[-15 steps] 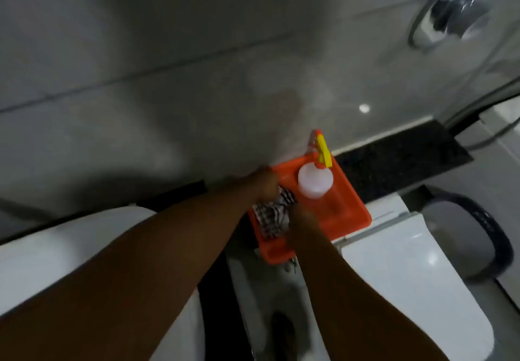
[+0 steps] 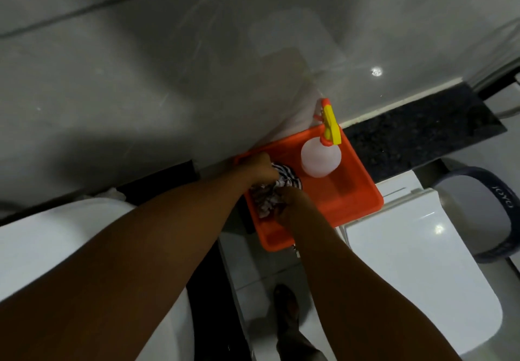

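An orange plastic tray (image 2: 349, 200) sits on the ledge against the grey tiled wall. In its far corner stands a white spray bottle (image 2: 320, 159) with a yellow and orange trigger head. A black-and-white checked cloth (image 2: 270, 194) lies crumpled in the tray's left half. My left hand (image 2: 260, 168) grips the cloth at its far end. My right hand (image 2: 294, 206) grips the cloth at its near end. Both hands are inside the tray, and most of the cloth is hidden under them.
A white closed toilet lid (image 2: 416, 259) lies below the tray to the right. A white basin (image 2: 42, 248) fills the lower left. A dark speckled ledge (image 2: 422, 132) runs along the wall. A dark round bin (image 2: 478, 208) stands at the right. My foot (image 2: 287, 307) shows on the floor.
The camera has come closer and dropped slightly. Both hands stay on the cloth in the tray, the right hand now pressed deeper into it.
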Available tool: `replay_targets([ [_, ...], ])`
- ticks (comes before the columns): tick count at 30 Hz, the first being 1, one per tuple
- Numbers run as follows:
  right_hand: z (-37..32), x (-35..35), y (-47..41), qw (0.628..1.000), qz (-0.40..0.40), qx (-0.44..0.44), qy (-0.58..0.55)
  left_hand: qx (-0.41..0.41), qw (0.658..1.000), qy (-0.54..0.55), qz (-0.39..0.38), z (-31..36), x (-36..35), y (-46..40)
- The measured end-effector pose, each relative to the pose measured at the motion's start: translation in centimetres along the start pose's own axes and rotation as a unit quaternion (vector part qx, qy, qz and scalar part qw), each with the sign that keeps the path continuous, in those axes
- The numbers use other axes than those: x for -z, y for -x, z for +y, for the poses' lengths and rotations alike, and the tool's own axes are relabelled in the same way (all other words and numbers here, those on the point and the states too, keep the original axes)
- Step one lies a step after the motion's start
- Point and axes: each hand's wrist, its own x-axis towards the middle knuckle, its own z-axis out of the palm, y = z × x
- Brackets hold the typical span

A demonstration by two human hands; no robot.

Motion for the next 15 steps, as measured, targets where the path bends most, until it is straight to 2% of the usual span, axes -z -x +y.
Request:
replay_targets([
  [2, -0.5, 0.2, 0.4, 1.0, 0.001, -0.012, 0.002, 0.01, 0.998, 0.054, -0.026, -0.1, 1.5, 0.8],
  [5, -1.5, 0.7, 2.1, 0.999, -0.035, 0.005, 0.007, 0.004, 0.985, 0.171, -0.015, -0.8, 4.5, 2.5],
  [9, -2.0, 0.8, 4.7, 0.991, -0.093, 0.092, 0.011, 0.005, 0.936, 0.352, -0.026, -2.7, 7.7, 6.3],
  [12, -2.3, -0.5, 8.2, 0.982, -0.1, 0.153, 0.046, -0.009, 0.908, 0.419, -0.016, -4.1, 9.8, 10.4],
  [15, -2.4, -2.1, 12.1, 0.965, -0.147, 0.209, 0.066, -0.033, 0.866, 0.499, -0.023, -5.6, 12.2, 15.4],
])
